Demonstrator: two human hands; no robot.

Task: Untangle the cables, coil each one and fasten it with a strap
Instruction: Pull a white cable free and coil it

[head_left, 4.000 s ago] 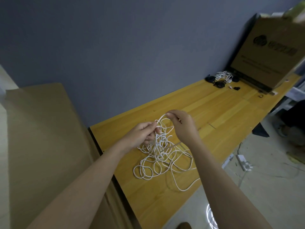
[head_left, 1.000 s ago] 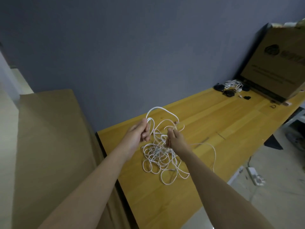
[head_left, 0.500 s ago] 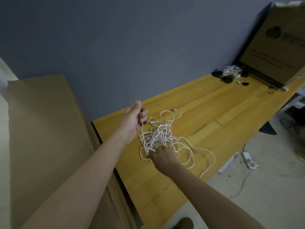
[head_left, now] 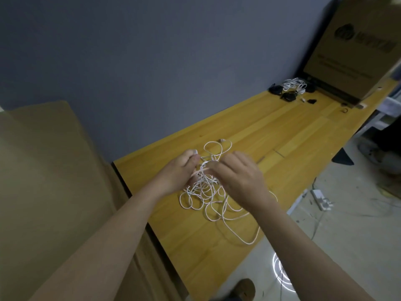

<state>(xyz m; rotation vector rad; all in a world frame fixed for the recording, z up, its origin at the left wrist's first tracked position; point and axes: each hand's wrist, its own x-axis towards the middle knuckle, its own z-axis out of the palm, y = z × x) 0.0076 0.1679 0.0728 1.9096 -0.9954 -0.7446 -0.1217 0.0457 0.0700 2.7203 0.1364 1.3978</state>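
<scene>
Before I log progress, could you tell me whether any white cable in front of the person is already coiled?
No, the cables lie as one loose tangle on the table.

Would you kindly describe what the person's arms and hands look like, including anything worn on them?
Both forearms are bare up to the frame's edge, with no sleeves showing. The left hand and right hand wear no gloves, and no watch, bracelet or ring is visible on the wrists or fingers.

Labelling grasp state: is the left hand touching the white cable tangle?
Touching. The head view shows the left hand pinching strands at the top of the white cable tangle, which lies on the table.
</scene>
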